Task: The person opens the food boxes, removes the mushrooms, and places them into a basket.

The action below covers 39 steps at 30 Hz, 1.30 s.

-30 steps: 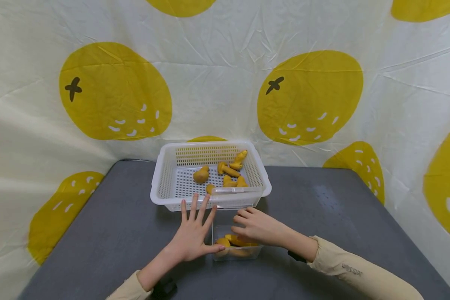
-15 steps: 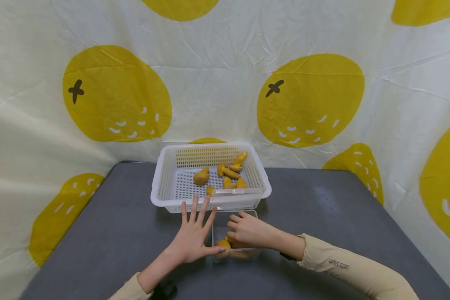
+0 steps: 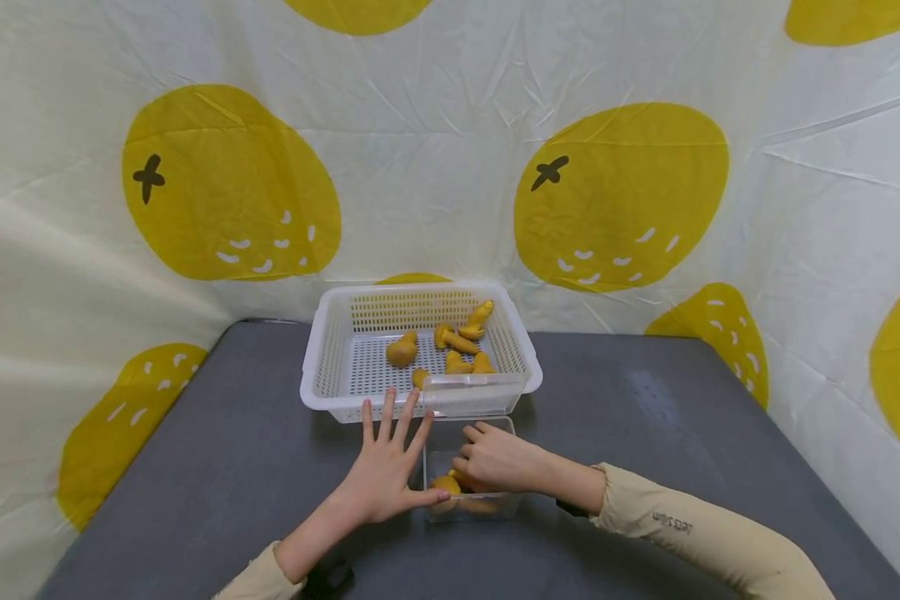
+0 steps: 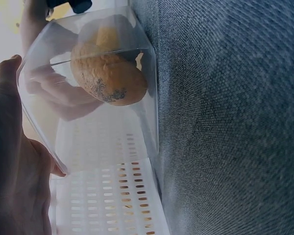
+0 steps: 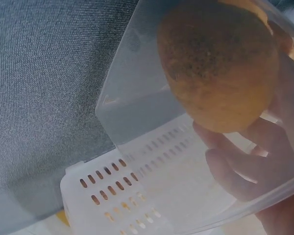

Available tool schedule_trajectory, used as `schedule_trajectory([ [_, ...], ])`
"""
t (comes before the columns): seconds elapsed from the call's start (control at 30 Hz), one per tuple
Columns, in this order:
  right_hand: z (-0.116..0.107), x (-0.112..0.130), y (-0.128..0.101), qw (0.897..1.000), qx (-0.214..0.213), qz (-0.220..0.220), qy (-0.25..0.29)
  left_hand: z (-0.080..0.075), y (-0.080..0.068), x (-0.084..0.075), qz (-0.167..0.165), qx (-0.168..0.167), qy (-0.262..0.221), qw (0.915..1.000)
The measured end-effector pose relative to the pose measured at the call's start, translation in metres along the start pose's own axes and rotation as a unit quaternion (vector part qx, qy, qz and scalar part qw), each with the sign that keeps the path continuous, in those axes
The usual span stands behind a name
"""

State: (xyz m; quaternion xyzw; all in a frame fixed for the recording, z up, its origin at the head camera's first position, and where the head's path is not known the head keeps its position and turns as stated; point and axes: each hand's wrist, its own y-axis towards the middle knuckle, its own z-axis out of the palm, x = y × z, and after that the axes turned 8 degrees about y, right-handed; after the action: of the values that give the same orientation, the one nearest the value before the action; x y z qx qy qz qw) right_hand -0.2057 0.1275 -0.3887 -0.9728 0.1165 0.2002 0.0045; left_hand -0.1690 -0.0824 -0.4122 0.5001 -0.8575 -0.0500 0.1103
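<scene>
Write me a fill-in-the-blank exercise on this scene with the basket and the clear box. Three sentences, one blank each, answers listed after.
1. The white basket stands on a ____ tabletop.
2. The left hand lies flat with its fingers spread, just to the ____ of the clear box.
3. The right hand reaches into the clear box, which holds ____-coloured pieces.

Missing words: grey; left; yellow
</scene>
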Motion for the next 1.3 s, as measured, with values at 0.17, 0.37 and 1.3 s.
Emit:
schedule_trajectory([
  [0.17, 0.002, -0.001, 0.0, 1.0, -0.01, -0.006, 0.017, 0.001, 0.0, 0.0, -0.001, 0.0, 0.01, 0.9999],
  [0.37, 0.002, -0.003, 0.0, 0.999, -0.001, -0.011, 0.036, 0.002, 0.0, -0.001, -0.004, -0.003, 0.008, 1.0],
  [1.3, -0.046, -0.021, -0.037, 0.99, -0.137, 0.024, 0.013, 0.004, -0.001, -0.001, -0.004, -0.006, 0.015, 0.9999],
])
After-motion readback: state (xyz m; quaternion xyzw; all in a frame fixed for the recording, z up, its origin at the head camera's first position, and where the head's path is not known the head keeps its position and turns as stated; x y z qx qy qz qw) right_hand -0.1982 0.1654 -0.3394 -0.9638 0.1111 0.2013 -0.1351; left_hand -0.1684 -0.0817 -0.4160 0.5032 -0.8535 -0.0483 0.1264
